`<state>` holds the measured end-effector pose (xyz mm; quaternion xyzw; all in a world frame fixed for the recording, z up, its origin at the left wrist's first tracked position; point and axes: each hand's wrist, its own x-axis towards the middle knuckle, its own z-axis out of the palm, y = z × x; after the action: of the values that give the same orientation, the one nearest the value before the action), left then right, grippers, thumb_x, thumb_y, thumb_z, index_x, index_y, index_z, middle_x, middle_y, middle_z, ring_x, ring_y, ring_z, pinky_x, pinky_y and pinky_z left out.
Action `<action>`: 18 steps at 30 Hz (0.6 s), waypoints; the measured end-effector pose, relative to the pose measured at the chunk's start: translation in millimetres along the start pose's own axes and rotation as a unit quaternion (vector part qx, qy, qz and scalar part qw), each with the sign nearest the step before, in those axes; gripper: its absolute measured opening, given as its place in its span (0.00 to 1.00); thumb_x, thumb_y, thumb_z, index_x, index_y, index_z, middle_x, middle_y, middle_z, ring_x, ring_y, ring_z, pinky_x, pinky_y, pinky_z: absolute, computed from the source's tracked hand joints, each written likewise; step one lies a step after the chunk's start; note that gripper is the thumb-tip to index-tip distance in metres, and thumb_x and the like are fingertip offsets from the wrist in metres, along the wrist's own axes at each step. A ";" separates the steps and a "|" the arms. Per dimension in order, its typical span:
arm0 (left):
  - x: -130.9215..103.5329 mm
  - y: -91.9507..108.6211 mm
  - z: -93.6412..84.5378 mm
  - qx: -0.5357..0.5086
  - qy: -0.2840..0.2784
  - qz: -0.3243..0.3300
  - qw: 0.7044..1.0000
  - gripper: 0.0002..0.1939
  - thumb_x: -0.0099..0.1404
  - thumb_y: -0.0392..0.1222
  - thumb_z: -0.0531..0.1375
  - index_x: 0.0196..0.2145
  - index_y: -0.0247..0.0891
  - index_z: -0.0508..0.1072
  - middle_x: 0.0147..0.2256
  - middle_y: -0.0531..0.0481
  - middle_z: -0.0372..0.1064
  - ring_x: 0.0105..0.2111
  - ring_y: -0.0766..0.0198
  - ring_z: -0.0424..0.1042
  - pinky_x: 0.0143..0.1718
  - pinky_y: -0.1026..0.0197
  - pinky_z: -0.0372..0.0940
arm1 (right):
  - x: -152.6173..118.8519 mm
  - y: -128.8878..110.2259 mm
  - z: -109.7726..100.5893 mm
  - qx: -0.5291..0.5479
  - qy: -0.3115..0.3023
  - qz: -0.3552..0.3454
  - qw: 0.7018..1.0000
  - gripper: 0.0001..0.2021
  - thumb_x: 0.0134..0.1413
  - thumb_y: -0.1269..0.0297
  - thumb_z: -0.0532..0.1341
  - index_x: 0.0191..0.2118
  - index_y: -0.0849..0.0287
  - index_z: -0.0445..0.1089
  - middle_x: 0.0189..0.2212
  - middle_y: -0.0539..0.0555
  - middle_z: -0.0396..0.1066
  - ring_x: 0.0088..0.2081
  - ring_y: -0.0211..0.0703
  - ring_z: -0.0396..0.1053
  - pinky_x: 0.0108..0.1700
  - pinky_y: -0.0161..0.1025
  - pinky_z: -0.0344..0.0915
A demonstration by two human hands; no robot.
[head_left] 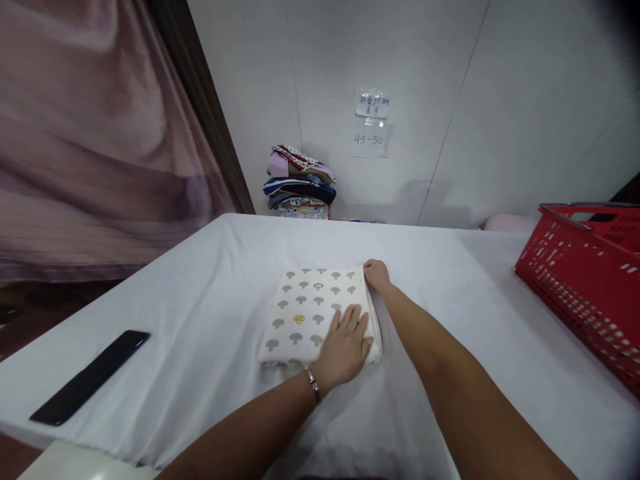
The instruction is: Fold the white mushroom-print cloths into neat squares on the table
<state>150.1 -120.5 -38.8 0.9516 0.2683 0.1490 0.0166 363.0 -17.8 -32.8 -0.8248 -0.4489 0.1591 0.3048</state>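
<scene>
A folded cloth (303,310), white with rows of grey mushroom shapes plus one green and one yellow, lies flat near the middle of a table (440,260) covered in a white sheet, set in from the far edge. Its layers show along its right side, and its near side looks slightly ragged.

The left hand (346,347) rests palm down on the right part of the cloth, toward its near right corner, fingers straight and slightly spread, gripping nothing. A metal bracelet (313,383) circles that wrist. The right hand (377,275) is at the cloth's far right corner, its fingers bent inward and closed on the corner.

Toward the table's near left corner, well apart from the cloth, a long flat black object (93,377) lies slantwise. On the table's right side stands a red basket (590,280) with perforated walls and a metal handle. Beyond the far edge, left of its middle, rises a stack of folded fabrics (300,180) against a pale wall (390,40). Two paper notes (371,140) hang there, the lower reading "45-50". A pinkish drape (100,133) hangs beyond the left edge.
</scene>
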 end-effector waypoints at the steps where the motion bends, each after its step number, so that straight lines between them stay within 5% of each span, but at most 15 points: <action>1: 0.4 0.3 -0.3 -0.001 -0.002 -0.003 1.000 0.26 0.70 0.50 0.44 0.61 0.39 0.58 0.63 0.44 0.52 0.64 0.54 0.48 0.62 0.45 0.47 | -0.9 -1.5 -0.2 -0.013 -0.006 0.005 1.000 0.12 0.49 0.67 0.56 0.35 0.59 0.77 0.36 0.56 0.77 0.38 0.42 0.72 0.38 0.32 0.62; 7: 2.1 2.0 -1.0 -0.011 -0.009 -0.017 1.000 0.25 0.70 0.49 0.46 0.61 0.39 0.59 0.63 0.45 0.52 0.64 0.54 0.48 0.63 0.44 0.47 | -3.9 -5.2 -8.8 -0.049 -0.073 0.026 0.996 0.10 0.48 0.60 0.62 0.26 0.63 0.74 0.36 0.67 0.75 0.42 0.53 0.71 0.40 0.39 0.63; 13: 4.7 3.8 -1.3 -0.028 -0.021 -0.031 0.999 0.25 0.70 0.50 0.45 0.61 0.38 0.59 0.63 0.43 0.52 0.64 0.53 0.48 0.63 0.43 0.45 | -25.1 10.1 -33.0 0.042 -0.153 0.022 0.987 0.08 0.49 0.66 0.61 0.22 0.61 0.70 0.23 0.53 0.73 0.27 0.38 0.69 0.28 0.31 0.61; 18: 6.7 3.5 -0.9 -0.030 -0.028 -0.033 0.999 0.26 0.70 0.50 0.46 0.60 0.36 0.60 0.63 0.43 0.51 0.64 0.53 0.48 0.63 0.43 0.45 | -75.6 25.1 -46.8 0.120 -0.153 0.028 0.981 0.10 0.53 0.64 0.58 0.23 0.61 0.66 0.19 0.49 0.69 0.20 0.32 0.62 0.23 0.29 0.57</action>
<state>157.1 -120.1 -35.8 0.9451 0.2943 0.1295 0.0580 363.0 -108.2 -14.1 -0.7603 -0.4450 0.3446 0.3245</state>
